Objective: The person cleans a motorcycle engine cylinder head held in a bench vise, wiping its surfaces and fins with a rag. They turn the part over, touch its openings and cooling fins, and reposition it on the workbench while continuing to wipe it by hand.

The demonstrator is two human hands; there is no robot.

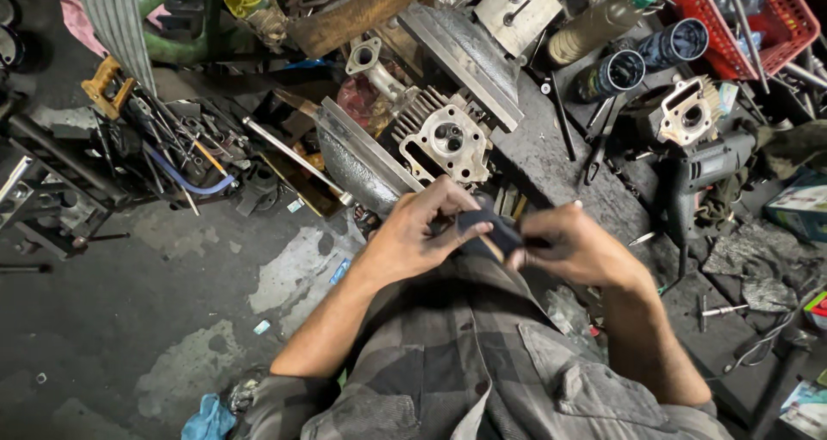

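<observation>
Both the left hand (413, 233) and right hand (573, 246) pinch a small dark part (484, 229); loosened fingers could drop it into the table (551, 160) clutter.

A small dark block (488, 230) is gripped between the left hand (413, 237) and right hand (579, 249) (above a cluttered bench (560, 177)).

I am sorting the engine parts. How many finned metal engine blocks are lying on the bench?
2. One finned block lies just beyond the hands; the other lies far right, near the red basket. The clutter may hide more.
</observation>
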